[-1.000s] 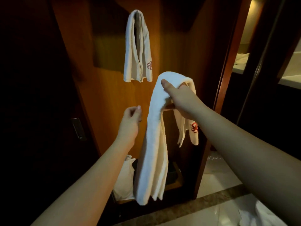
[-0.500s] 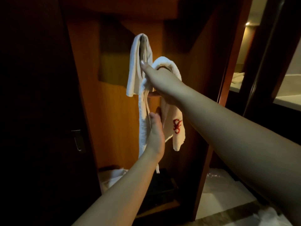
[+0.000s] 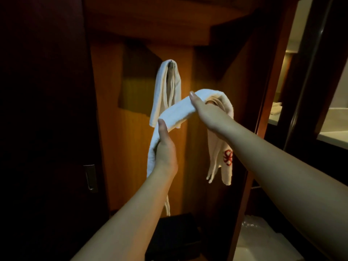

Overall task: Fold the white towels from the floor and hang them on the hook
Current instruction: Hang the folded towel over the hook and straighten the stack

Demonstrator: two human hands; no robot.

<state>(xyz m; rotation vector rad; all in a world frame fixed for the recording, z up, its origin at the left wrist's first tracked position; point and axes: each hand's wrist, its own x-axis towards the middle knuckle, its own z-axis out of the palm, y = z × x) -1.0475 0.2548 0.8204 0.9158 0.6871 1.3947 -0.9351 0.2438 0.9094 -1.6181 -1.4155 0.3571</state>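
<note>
1. Here, in a dim wood-panelled closet [image 3: 131,157], a person holds a folded white towel [image 3: 178,110] up in both hands, in front of the back panel.
2. The right hand [image 3: 204,110] grips the towel at its highest point, fingers curled under the fold and thumb laid along the top; from there one end hangs down on the right, showing a red embroidered emblem [image 3: 228,157].
3. The left hand [image 3: 165,147] grips the same towel lower down and to the left, thumb pressed on the near face, fingers wrapped behind; the rest of the cloth trails down past the left wrist.
4. Between the two hands the towel runs as a slanting band, rising from left to right.
5. Behind it, a second white towel [image 3: 165,91] is draped over a hook [image 3: 171,62] on the back panel, its two halves hanging side by side; the held towel crosses in front of its lower end.
6. A metal door handle [image 3: 90,178] shows on the dark door at left, a black box [image 3: 175,236] sits low in the closet, and a pale worktop [image 3: 333,132] is visible at far right.
</note>
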